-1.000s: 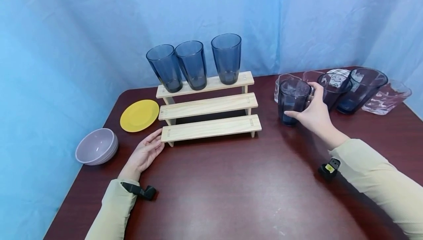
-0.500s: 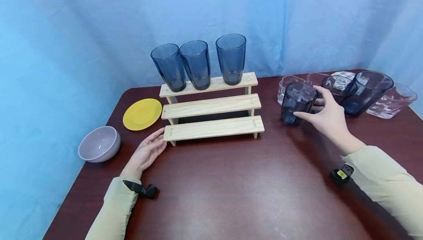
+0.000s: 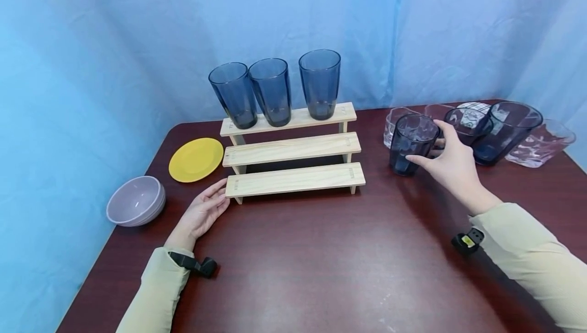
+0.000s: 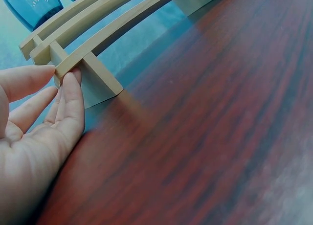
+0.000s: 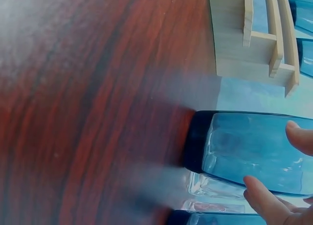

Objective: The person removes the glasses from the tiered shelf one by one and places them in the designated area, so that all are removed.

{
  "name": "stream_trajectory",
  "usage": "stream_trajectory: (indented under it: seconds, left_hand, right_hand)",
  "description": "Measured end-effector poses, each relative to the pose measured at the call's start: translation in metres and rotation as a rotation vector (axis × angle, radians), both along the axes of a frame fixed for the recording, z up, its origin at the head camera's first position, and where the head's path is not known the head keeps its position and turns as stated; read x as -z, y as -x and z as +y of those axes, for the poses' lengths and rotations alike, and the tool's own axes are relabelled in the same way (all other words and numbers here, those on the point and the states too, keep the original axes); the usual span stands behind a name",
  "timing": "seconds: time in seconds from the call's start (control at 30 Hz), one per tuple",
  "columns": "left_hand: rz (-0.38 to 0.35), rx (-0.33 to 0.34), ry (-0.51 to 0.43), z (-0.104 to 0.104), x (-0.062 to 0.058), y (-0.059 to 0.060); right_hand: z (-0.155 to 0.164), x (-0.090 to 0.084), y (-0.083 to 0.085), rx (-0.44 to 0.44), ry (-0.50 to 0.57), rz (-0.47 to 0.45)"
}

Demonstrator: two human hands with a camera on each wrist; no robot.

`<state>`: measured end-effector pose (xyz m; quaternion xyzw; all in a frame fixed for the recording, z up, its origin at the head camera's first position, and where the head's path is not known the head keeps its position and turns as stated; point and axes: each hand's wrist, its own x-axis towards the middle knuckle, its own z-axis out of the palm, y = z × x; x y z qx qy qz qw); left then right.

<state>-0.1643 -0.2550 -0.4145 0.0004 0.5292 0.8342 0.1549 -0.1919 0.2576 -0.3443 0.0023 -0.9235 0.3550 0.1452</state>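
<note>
Right hand gripping blue glass, left hand touching wooden rack

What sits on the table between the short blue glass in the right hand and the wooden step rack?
Nothing: the head view shows only bare table between the short blue glass and the wooden step rack.

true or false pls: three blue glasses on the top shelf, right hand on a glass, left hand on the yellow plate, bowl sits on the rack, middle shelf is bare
1. Three blue glasses stand on the top shelf of the rack. True.
2. The right hand grips a short glass. True.
3. The left hand rests on the yellow plate. False: its fingers touch the left end of the rack's bottom shelf.
4. The bowl sits on the rack. False: it is on the table, left of the plate.
5. The middle shelf is bare. True.
</note>
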Motion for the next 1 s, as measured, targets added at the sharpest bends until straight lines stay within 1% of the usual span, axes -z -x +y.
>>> stream_trajectory:
  seconds: [0.2,0.37,0.53,0.73,1.0]
  left_hand:
    - [0.004,-0.004,-0.012,-0.001,0.0,-0.002]
    - [-0.009,-0.016,-0.023,-0.002,0.001,-0.002]
    - [-0.009,-0.009,-0.029,-0.003,0.002,-0.002]
    - [-0.026,-0.008,-0.037,-0.002,0.001,-0.001]
    - [-0.014,-0.005,-0.033,0.0,0.001,-0.001]
  right_hand:
    - [-0.001,-0.003,0.002,-0.004,-0.048,0.001]
    - [-0.002,-0.004,0.003,-0.012,-0.075,0.002]
    - [-0.001,-0.005,0.005,-0.008,-0.104,0.002]
    - [0.0,-0.006,0.006,-0.004,-0.11,0.0]
    - [0.001,-0.011,0.002,0.004,-0.103,-0.023]
